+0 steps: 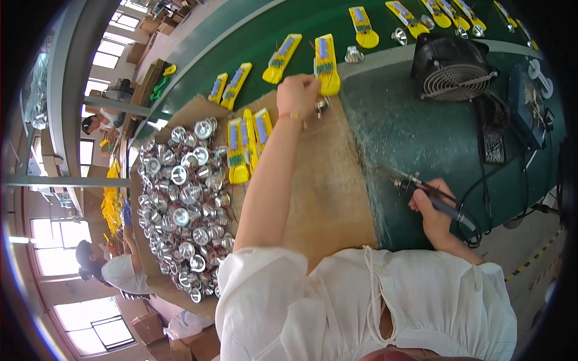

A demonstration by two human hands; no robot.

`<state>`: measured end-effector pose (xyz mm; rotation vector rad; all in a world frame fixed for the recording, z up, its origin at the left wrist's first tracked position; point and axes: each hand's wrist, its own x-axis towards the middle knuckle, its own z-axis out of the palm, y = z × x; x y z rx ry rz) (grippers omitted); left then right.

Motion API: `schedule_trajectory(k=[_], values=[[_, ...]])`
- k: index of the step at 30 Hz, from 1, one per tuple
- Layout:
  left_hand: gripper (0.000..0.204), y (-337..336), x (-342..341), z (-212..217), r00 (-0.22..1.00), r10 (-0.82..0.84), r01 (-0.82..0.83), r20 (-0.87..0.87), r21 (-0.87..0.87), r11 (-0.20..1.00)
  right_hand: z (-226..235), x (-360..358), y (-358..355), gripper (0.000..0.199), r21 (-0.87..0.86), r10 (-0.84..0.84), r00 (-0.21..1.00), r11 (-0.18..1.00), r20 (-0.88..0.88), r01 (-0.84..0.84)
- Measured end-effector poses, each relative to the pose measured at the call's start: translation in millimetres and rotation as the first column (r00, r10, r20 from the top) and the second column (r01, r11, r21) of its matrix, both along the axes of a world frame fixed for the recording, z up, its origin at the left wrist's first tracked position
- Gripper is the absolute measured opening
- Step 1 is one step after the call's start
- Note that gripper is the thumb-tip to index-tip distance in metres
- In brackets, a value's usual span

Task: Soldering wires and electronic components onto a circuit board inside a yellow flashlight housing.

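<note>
My left hand (297, 98) reaches far forward, its fingers closed at the lower left edge of a yellow flashlight housing (326, 66) with a blue battery and green circuit board. That housing lies across the near edge of the green conveyor belt. Just below the fingers is a small shiny reflector (323, 107), partly blurred. Lower right, a soldering iron (435, 203) is gripped in my right hand (435, 213), its tip pointing left over the green bench mat. Several more yellow housings (239, 144) lie left of my forearm on brown cardboard (331, 180).
A big heap of silver reflectors (186, 204) fills the left side. Along the conveyor (217, 51) lie several housings and loose reflectors. A black fan (454, 69), a solder spool (539, 75) and cables (481, 186) occupy the right. Two people (114, 268) work at far left.
</note>
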<state>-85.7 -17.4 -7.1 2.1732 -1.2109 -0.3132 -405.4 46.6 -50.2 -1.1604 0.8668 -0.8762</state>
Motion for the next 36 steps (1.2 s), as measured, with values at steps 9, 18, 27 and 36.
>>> schedule_trajectory(k=[9,18,27,36], values=[[0.064,-67,118,-22,0.943,-0.111,0.011,0.313,0.305,0.952,0,-4,-2,0.016,0.05,0.089,0.994,0.995,-0.068,-0.086],[0.054,55,-17,38,0.937,-0.228,0.213,0.264,0.081,0.974,-4,2,-7,0.015,0.078,0.019,0.999,0.997,-0.036,-0.016],[0.057,205,-132,-13,0.945,0.071,-0.075,0.319,0.002,0.997,-4,8,-5,0.018,-0.068,-0.028,0.999,0.997,-0.022,0.026],[0.044,269,-53,18,0.728,0.376,-0.678,0.573,0.521,0.519,-1,3,13,0.017,-0.055,-0.022,1.0,0.998,-0.007,0.022]])
